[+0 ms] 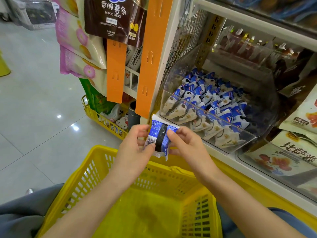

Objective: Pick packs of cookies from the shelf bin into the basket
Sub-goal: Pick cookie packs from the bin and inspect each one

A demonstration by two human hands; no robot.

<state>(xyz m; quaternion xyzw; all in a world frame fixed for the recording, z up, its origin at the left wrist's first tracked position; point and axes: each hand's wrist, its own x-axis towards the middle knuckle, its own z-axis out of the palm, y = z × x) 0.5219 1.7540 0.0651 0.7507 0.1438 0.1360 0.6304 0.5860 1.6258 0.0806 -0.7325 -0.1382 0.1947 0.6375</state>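
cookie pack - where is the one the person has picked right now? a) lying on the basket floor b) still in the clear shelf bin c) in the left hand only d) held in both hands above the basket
d: the left hand and right hand each pinch a side of the blue cookie pack, which is above the far rim of the yellow basket, outside the clear shelf bin.

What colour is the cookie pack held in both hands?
The cookie pack is blue and white with a black stripe; head view.
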